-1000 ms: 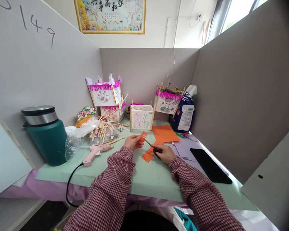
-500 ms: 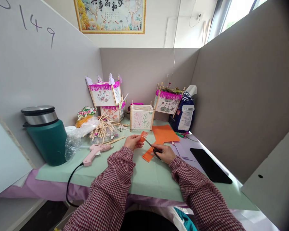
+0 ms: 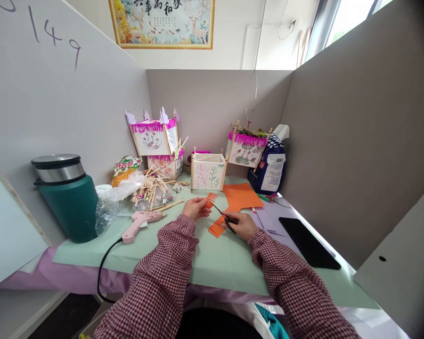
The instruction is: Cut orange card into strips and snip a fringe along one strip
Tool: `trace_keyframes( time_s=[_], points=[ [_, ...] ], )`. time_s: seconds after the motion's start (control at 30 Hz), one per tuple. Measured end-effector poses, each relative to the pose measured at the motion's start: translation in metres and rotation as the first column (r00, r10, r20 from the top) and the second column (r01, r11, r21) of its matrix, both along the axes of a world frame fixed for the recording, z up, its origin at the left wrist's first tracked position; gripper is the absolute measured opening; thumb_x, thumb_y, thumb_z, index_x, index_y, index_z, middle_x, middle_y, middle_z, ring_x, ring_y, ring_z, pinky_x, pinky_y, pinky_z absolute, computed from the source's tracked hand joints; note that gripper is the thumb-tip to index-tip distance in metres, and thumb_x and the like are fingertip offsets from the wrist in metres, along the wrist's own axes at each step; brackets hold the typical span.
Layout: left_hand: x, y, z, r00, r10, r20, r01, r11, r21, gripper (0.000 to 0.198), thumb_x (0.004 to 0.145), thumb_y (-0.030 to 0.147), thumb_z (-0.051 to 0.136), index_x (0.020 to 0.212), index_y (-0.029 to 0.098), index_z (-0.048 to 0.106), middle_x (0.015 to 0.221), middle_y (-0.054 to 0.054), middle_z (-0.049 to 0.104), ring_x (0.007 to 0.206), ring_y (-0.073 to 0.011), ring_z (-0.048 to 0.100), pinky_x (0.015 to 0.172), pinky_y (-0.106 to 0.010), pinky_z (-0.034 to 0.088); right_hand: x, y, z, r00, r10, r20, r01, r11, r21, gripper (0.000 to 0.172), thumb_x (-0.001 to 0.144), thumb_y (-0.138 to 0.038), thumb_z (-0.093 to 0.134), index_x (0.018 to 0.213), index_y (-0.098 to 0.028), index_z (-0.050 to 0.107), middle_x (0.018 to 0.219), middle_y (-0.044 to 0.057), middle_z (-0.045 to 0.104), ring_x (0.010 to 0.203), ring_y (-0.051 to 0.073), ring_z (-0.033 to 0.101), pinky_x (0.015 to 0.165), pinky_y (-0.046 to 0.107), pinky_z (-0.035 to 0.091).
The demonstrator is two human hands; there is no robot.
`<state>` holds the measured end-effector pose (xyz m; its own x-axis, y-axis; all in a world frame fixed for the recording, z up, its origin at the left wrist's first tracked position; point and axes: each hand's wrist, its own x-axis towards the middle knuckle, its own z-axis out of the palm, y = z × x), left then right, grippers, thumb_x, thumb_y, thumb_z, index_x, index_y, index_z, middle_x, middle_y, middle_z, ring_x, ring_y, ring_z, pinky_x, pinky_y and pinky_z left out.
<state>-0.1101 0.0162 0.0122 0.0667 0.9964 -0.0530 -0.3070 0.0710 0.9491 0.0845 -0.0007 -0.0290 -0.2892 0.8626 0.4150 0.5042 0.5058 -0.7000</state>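
Note:
My left hand pinches a small piece of orange paper with a fringe of narrow cut strips along its end. My right hand holds black-handled scissors, and their thin blades reach up to the fringed edge. Below my hands lies an orange paper offcut. A larger orange paper sheet lies just beyond them on the pale green table cover. My wrists are in red checked sleeves.
A pink glue gun with a black cord lies left of my hands. Beyond it stand a teal flask and a box of wooden sticks. Paper lanterns stand at the back; a black pad lies right.

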Motion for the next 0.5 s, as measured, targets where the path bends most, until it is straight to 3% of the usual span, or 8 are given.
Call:
trace_keyframes(
  time_s=[0.5],
  points=[
    [-0.0005,0.0014,-0.0019,1.0,-0.01,0.009,0.01,1.0,0.013,0.007,0.077,0.015,0.057,0.077,0.011,0.052,0.057,-0.003,0.061,0.044,-0.0107,0.058,0.042,-0.021,0.047,-0.0006,-0.0022,0.0031,0.999,-0.027,0.042,0.026,0.999,0.022,0.046,0.063,-0.041,0.065,0.104,-0.02,0.064,0.085,0.002,0.069,0.072,0.017,0.063,0.065,0.026,0.049]
  ],
)
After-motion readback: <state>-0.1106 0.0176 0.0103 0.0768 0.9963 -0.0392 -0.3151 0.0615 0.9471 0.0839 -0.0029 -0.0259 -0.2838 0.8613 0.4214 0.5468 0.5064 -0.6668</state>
